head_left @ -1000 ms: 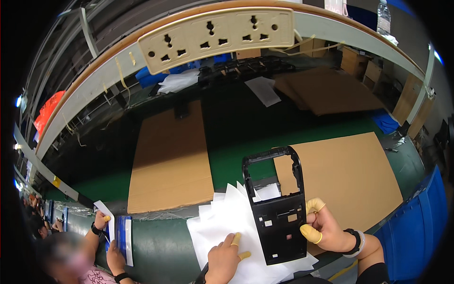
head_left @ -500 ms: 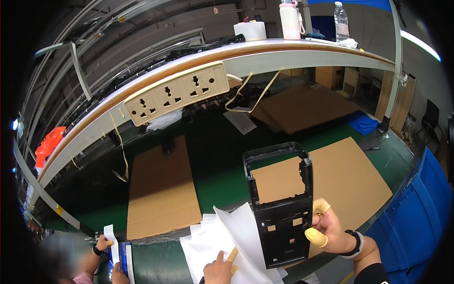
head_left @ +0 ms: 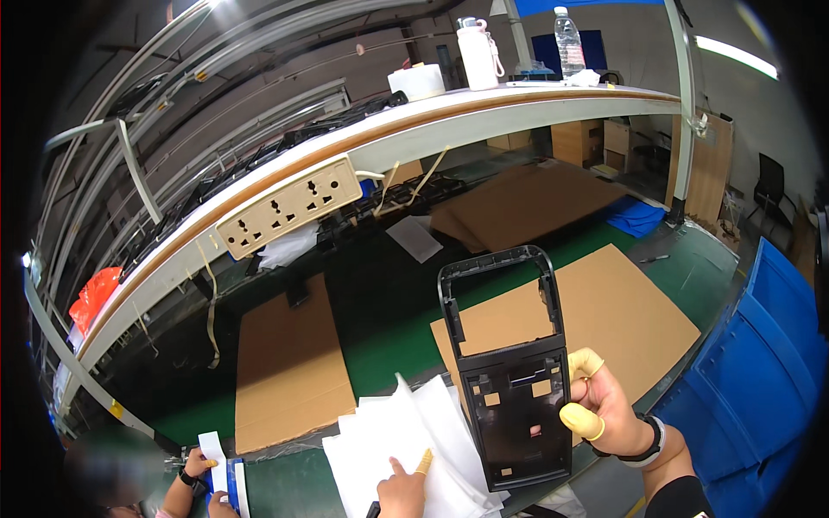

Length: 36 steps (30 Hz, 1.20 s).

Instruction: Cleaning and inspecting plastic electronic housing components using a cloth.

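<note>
A black plastic frame [head_left: 509, 436] stands nearly upright in front of me, with a large opening at its top and a lower panel pierced by small slots. My right hand [head_left: 609, 419], wearing yellow finger cots, pinches the frame's right edge. Just left of the frame, thin white sheets [head_left: 367, 440] lie in a loose, fanned stack. My left hand [head_left: 401, 494] rests on these sheets with its fingers stretched out, one in a yellow cot. The frame's lower end overlaps the sheets in view; whether they touch I cannot tell.
Cardboard sheets [head_left: 604, 319] lie on the green bench [head_left: 389, 319]. A shelf with a socket strip [head_left: 289, 207] crosses above it, carrying a pink-white flask [head_left: 477, 56] and a bottle [head_left: 568, 43]. Blue bins [head_left: 734, 354] stand right. At lower left, another person's hands [head_left: 200, 466] hold a white strip.
The view has shifted, so the shelf and bench sit further left. The frame stays in my right hand, and my left hand remains on the white sheets.
</note>
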Tool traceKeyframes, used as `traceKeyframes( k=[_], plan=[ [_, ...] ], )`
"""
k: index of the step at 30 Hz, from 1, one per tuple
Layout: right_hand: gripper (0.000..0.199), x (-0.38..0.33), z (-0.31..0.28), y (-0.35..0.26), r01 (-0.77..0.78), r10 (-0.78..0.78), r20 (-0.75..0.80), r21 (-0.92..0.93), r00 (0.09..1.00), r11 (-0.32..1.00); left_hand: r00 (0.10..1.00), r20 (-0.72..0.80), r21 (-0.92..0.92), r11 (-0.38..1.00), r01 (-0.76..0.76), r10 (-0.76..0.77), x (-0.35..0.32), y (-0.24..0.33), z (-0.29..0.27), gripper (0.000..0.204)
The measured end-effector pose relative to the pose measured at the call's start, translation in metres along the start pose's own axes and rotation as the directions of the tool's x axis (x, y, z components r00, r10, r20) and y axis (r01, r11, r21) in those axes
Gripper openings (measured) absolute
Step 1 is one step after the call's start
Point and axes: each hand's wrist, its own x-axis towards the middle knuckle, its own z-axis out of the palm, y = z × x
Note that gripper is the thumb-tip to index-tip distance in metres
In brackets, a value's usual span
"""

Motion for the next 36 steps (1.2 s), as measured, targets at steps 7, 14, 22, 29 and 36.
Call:
traceKeyframes(
  k=[7, 14, 22, 29, 36],
  plan=[
    [0.041, -0.007, -0.001, -0.002, 0.13, -0.13, -0.005, 0.035, 0.992, 0.991, 0.999, -0.051, 0.085, 0.996, -0.013, 0.017, -0.008, 0.0, 0.013, 0.061],
    [0.044, 0.001, -0.003, -0.009, 0.165, -0.164, -0.057, 0.023, 0.985, 0.986, 0.997, 0.074, 0.074, 0.997, 0.017, -0.023, -0.005, 0.006, 0.003, 0.059],
    [0.025, 0.045, -0.025, -0.004, -0.03, 0.117, -0.212, 0.375, 0.97, 0.926, 0.998, 0.063, 0.129, 0.991, -0.025, 0.017, 0.0, 0.004, -0.001, 0.056],
    [0.029, 0.048, -0.026, 0.007, 0.046, 0.097, -0.27, 0.479, 0.958, 0.876, 0.998, 0.055, 0.126, 0.992, -0.022, 0.015, -0.001, 0.006, 0.001, 0.059],
    [0.028, 0.047, -0.017, 0.003, -0.005, 0.121, -0.212, 0.48, 0.97, 0.878, 0.977, 0.209, 0.065, 0.996, -0.058, 0.043, -0.01, -0.003, 0.003, 0.041]
  ],
)
